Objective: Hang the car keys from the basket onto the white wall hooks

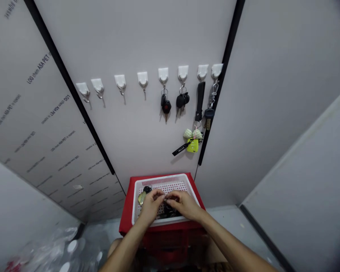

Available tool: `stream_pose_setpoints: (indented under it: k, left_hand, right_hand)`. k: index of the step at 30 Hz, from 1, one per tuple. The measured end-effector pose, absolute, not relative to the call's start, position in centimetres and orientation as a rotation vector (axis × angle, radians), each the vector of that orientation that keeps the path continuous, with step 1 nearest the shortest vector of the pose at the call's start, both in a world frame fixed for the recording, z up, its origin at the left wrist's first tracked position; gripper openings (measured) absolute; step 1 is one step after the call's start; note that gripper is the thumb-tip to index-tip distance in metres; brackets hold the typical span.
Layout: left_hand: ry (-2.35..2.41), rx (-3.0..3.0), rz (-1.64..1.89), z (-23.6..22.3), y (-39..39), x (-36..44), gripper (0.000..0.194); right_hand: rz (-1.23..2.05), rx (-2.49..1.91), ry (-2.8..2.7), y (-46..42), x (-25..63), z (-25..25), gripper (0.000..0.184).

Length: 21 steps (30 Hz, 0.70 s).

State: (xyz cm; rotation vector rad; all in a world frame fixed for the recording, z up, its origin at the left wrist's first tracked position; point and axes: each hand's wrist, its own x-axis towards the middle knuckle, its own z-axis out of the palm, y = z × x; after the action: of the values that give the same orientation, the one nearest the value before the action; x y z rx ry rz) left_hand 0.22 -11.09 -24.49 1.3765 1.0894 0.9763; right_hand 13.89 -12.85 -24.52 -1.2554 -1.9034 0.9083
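Note:
My left hand [152, 206] and my right hand [184, 204] meet over a white plastic basket [134, 206]. Both are closed, with thumbs and fingers pinched together at one small spot. Dark keys [170, 210] show just beneath the fingertips and appear to be held there; the exact grip is hidden by the fingers. Left of my left hand, a gold-coloured round item [142, 197] and a black key fob [147, 189] lie in the basket.
The basket stands on a red stool-like box [126, 215]. Above it, a row of white hooks [142, 80] is stuck to the wall. Several bear keys, including a black key set [166, 105] and a yellow-green fob [192, 146]. Clear plastic bottles [73, 247] are at lower left.

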Motion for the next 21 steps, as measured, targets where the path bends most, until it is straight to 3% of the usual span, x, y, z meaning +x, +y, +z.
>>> stream_pose_setpoints:
  k: [13, 21]
  left_hand:
    - [1.066, 1.321, 1.018, -23.2, -11.2, 0.5, 0.009]
    - [0.902, 1.357, 1.142, -17.3, -9.9, 1.1, 0.013]
  right_hand:
    - [0.942, -1.282, -1.642, -13.1, 13.4, -23.8, 0.011]
    - [1.02, -1.078, -1.401, -11.6, 12.6, -18.2, 0.01]
